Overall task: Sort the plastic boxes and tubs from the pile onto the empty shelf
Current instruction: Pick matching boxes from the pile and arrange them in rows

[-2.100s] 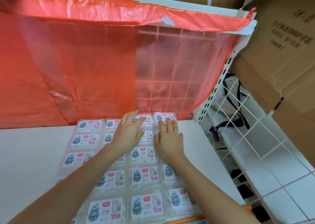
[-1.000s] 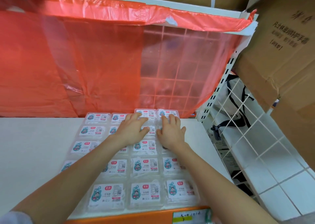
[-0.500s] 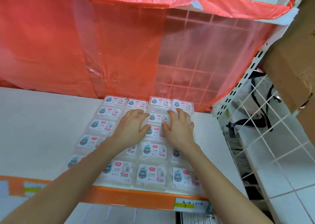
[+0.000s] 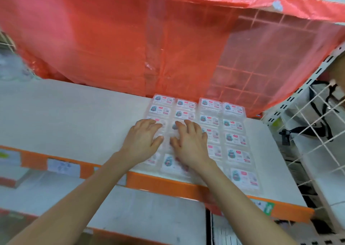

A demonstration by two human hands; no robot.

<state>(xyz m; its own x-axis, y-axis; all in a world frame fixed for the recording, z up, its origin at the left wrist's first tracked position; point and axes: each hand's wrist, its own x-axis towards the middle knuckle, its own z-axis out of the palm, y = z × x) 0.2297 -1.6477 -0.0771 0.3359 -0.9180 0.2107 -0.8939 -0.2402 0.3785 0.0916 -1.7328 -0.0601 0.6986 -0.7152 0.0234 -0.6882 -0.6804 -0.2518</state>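
Several flat clear plastic boxes (image 4: 235,138) with white, teal and red labels lie in neat columns on the white shelf (image 4: 65,117), toward its right end. My left hand (image 4: 144,139) rests flat on the leftmost column, fingers spread. My right hand (image 4: 190,142) lies flat on the column beside it, fingers straight and pointing toward the back. Both hands cover a few boxes; neither grips one.
A red translucent plastic sheet (image 4: 130,39) hangs behind the shelf over a wire grid. An orange price strip (image 4: 168,186) runs along the shelf's front edge. A white wire mesh panel (image 4: 308,132) with a bag behind stands at the right. A lower shelf (image 4: 149,213) sits below.
Both hands have slid leftward from the middle and right columns onto the left columns. The camera has tilted down and pulled back, showing the front strip and the lower shelf.
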